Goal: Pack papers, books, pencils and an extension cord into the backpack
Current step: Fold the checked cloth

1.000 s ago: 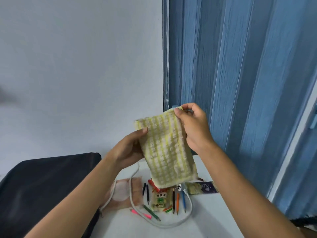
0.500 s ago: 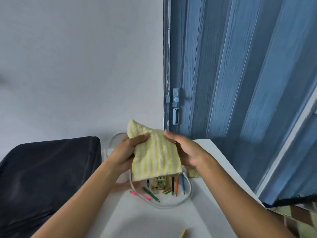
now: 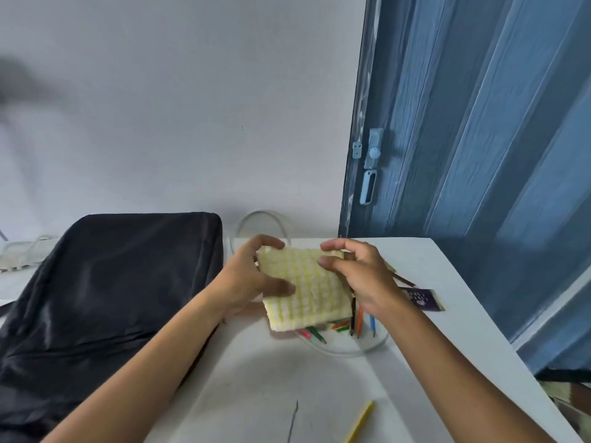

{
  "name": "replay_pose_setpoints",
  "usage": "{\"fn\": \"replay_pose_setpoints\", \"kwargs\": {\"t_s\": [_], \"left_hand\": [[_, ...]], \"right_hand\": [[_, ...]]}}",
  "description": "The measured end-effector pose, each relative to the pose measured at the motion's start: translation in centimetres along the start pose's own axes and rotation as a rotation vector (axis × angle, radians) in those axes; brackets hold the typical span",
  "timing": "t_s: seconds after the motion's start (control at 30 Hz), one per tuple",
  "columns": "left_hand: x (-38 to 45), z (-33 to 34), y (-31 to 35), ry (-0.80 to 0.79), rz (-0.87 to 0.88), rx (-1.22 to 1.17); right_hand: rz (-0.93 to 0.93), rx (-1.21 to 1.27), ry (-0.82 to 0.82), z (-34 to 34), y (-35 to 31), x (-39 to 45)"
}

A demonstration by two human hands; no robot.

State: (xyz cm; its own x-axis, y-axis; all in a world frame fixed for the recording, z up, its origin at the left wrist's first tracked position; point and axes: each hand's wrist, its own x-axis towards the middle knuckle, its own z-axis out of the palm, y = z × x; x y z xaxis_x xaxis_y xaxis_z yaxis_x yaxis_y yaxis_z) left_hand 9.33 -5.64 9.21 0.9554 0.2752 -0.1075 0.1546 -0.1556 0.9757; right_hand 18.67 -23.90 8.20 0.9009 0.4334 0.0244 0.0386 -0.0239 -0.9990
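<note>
Your left hand (image 3: pixel 252 276) pinches the left edge of the cloth (image 3: pixel 305 289), thumb on its near face and fingers curled over the top corner. Your right hand (image 3: pixel 358 276) grips the right edge more loosely, thumb tip pressed on the cloth and fingers arched partly open above it. The cloth is a soft, waffle-textured rectangle with pale yellow and white stripes, folded and held nearly flat over the table (image 3: pixel 256 388). To the left the backpack (image 3: pixel 105 289) lies flat on the table, dark, smooth and slightly shiny, its wrinkled fabric touching your left forearm. Under the cloth the pencils (image 3: pixel 359 324) poke out in orange, blue, green and pink, inside a loop of white cord (image 3: pixel 351 350). One yellow pencil (image 3: pixel 359 422) lies apart near you. A small purple booklet (image 3: pixel 422 298) sits right of your right wrist. Compared with a second ago, the cloth has come down from chest height, now folded smaller, and your view has tilted toward the table.
</note>
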Motion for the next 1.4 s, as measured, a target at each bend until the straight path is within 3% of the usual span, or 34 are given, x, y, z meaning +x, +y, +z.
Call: {"fn": "replay_pose_setpoints", "kwargs": {"t_s": [0.07,0.17,0.33,0.43,0.5,0.6,0.67,0.77,0.83,0.9,0.97,1.2,1.4], "left_hand": [[0.2,-0.7,-0.2,-0.031,0.011,0.124],[0.3,-1.2,0.1,-0.021,0.066,0.333],[1.0,-1.6,1.1,0.002,0.156,0.582],[1.2,-1.7,1.5,0.0,0.206,0.585],[1.0,-1.7,1.8,-0.013,0.212,0.43],[0.7,-1.5,1.7,-0.188,0.187,0.069],[0.6,-0.9,1.1,-0.266,0.151,-0.138],[0.6,0.2,0.6,-0.231,0.074,-0.388],[0.5,0.7,0.2,-0.214,0.036,-0.523],[0.5,0.8,-0.3,-0.184,0.011,-0.595],[0.4,0.6,-0.7,-0.147,-0.015,-0.599],[-0.8,-0.2,-1.8,-0.259,-0.209,-0.619],[-1.6,-0.6,-3.1,-0.246,-0.17,-0.551]], "right_hand": [[0.049,-0.028,-0.066,0.1,-0.2,-0.2],[0.055,-0.277,-0.12,0.3,-0.4,-0.6],[-0.173,-0.613,-0.056,0.2,-0.9,-1.3],[-0.254,-0.734,-0.015,-0.4,-1.1,-1.2],[-0.186,-0.601,-0.055,-0.9,-1.5,-0.9],[-0.068,-0.237,-0.184,-1.6,-2.8,-1.1],[-0.046,-0.046,-0.166,-1.7,-3.0,-1.2],[0.075,0.25,-0.077,-1.5,-2.5,-0.7],[0.274,0.425,-0.138,-1.5,-1.8,-0.4],[0.433,0.413,-0.244,-1.3,-1.1,-0.6],[0.444,0.328,-0.325,-0.8,0.0,-0.7],[0.314,0.426,-0.279,0.4,1.2,-0.3],[0.337,0.391,-0.278,1.3,1.8,0.1]]}}
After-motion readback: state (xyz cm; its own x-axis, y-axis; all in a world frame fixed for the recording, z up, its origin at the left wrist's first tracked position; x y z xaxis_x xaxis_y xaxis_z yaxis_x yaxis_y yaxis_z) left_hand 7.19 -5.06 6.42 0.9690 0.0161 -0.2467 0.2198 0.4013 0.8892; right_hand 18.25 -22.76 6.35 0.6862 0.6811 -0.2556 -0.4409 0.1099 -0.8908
